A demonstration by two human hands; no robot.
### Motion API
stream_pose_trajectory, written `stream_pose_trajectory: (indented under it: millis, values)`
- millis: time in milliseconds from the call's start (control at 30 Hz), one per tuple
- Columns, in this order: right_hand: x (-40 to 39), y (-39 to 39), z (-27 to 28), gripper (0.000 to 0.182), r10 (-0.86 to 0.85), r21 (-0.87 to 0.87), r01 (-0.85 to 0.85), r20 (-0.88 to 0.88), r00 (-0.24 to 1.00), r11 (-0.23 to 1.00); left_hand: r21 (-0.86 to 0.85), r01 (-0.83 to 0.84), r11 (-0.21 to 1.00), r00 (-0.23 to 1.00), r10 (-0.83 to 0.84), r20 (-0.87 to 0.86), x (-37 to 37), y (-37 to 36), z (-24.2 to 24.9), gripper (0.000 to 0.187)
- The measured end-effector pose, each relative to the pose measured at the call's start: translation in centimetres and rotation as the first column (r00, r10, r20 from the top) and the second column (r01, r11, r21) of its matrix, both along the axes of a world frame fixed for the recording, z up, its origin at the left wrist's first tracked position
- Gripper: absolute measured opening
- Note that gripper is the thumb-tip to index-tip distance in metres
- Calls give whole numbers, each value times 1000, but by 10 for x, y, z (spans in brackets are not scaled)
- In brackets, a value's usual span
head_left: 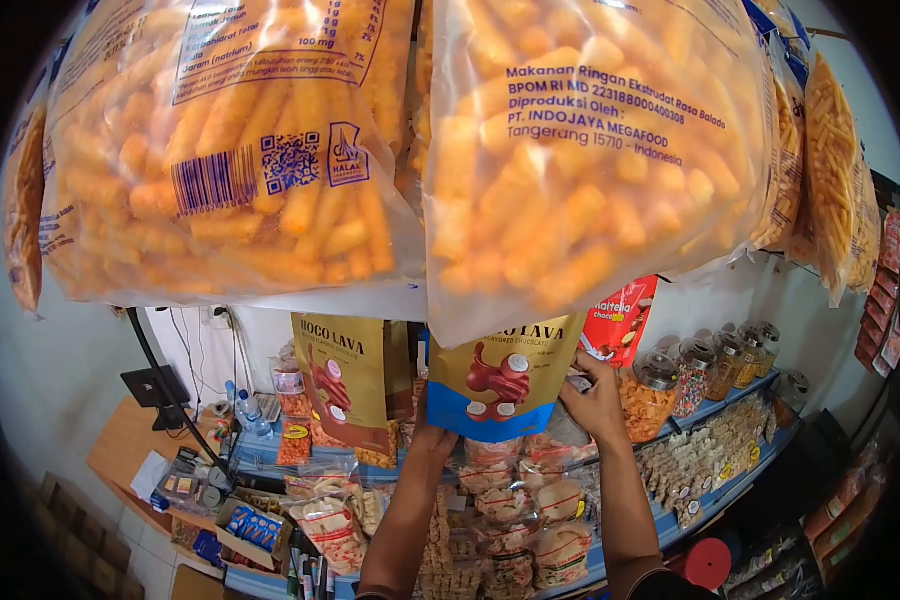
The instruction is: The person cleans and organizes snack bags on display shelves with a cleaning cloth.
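Note:
A gold Choco Lava chocolate pouch (500, 385) with a blue bottom band hangs upright in the middle, its top hidden by a big snack bag. My left hand (432, 432) grips its lower left edge, with most fingers hidden behind the pouch. My right hand (592, 402) is closed at its right edge, the thumb side showing. Just left is another Choco Lava pouch (342, 385) with a brown bottom. A red Maltella pouch (620, 325) is behind my right hand. Below my right hand a greyish surface (567, 425) shows, which I cannot make out.
Large bags of orange snack sticks (240, 160) hang close overhead, and another bag (600, 160) blocks the upper middle. Lidded jars (695, 375) stand on a blue shelf at right. Packed snack bags (560, 530) fill the rack below. A wooden desk (130, 450) is at left.

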State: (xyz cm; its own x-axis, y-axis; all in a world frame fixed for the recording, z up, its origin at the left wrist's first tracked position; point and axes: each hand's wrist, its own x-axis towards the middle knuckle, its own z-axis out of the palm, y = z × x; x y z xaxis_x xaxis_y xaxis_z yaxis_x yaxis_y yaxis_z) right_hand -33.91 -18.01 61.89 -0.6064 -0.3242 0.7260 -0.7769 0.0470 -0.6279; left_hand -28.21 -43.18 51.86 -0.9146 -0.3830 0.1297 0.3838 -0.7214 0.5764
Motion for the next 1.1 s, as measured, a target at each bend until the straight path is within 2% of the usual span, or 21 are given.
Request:
stream_pose_trajectory:
  millis: [100,200,333,433,533,600,633,700,800,900,933,1100]
  values:
    - [-10,-11,3,26,-14,-50,16,27,1000,999,-34,15,999,993,-18,-119,-6,0,8,45]
    - [-15,-12,-2,31,-18,-71,21,47,999,997,-224,-5,975,986,-33,-163,-16,-9,-4,45]
    - [-14,-8,-12,30,20,-86,-15,59,998,996,-162,-68,984,975,32,-218,2,1,-7,47]
    - [-5,-3,-13,26,-37,-38,38,41,998,999,-144,-103,984,974,70,-214,14,8,-13,50]
    - [19,8,-1,22,-181,-109,190,80,980,976,-119,-214,970,970,196,-143,46,32,-5,46]
    - [31,19,-1,21,-194,-217,200,49,980,955,-140,-352,925,934,339,-109,63,49,-15,45]
    - [37,25,-1,22,-202,-266,205,37,979,942,-89,-376,922,921,361,-145,63,51,-22,43]
    - [56,30,6,26,-133,-159,132,6,991,978,18,-408,913,893,403,-199,66,58,-35,41]
    - [68,14,15,27,-66,-19,65,-22,998,998,49,-364,930,902,366,-228,68,58,-19,41]
    - [55,6,5,29,16,-21,-14,79,997,1000,-187,-459,869,887,434,-160,64,57,-17,31]
    - [60,2,10,24,45,-76,-36,126,991,996,-211,-454,866,889,422,-178,65,56,-16,31]
    - [41,-7,15,16,-27,-133,38,81,996,990,-309,-406,860,912,357,-202,73,60,4,33]
